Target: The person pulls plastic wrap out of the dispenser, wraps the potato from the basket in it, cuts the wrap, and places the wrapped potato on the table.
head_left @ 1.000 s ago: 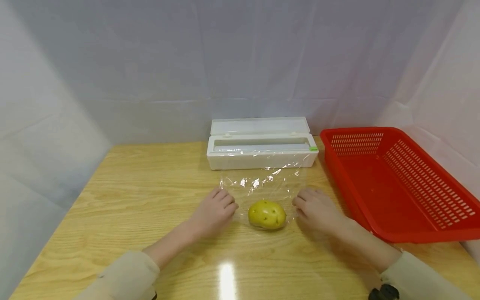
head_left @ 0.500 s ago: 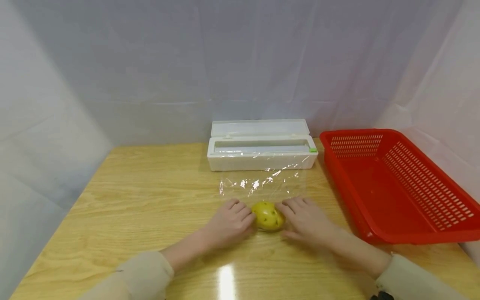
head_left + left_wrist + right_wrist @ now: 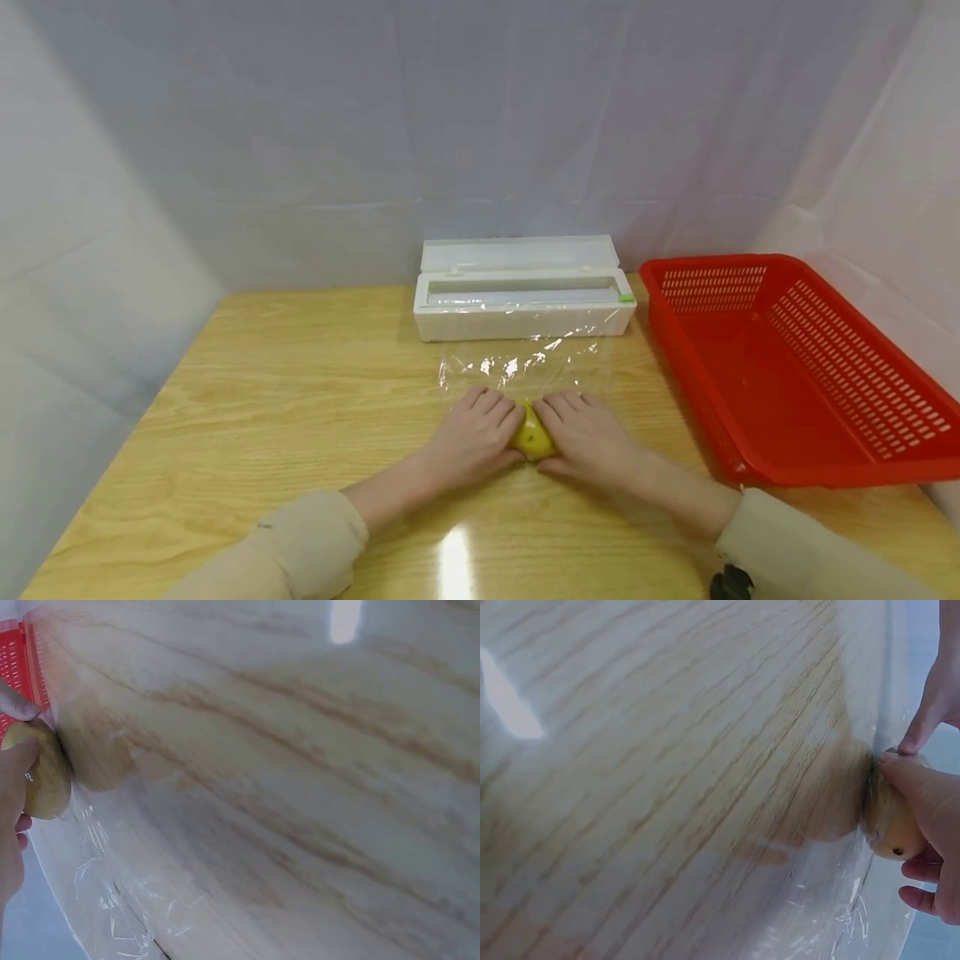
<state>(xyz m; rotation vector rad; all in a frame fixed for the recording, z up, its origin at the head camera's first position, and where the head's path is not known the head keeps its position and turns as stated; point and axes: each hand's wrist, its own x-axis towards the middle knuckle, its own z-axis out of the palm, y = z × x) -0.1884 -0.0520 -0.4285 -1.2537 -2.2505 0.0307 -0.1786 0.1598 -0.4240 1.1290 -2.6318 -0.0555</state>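
Observation:
A yellow potato (image 3: 532,435) lies on the table at the near end of a sheet of clear plastic wrap (image 3: 517,368). My left hand (image 3: 478,433) grips its left side, and my right hand (image 3: 588,433) grips its right side. Only the middle of the potato shows between them from above. In the left wrist view, my left thumb lies against the potato (image 3: 49,780). The right wrist view has my right thumb on the near side of the potato (image 3: 894,825), with a shine of film around it. How far the wrap covers the potato cannot be told.
Behind the wrap stands a white dispenser box (image 3: 525,323), lid up, with a film roll inside and a green slider (image 3: 626,297) at its right end. The wrap runs out over its front edge. A red basket (image 3: 705,375) stands to the right on the wooden table (image 3: 300,375).
Both hands have moved inward from beside the potato and now grip it from left and right. The box, wrap's far part and basket stay where they were.

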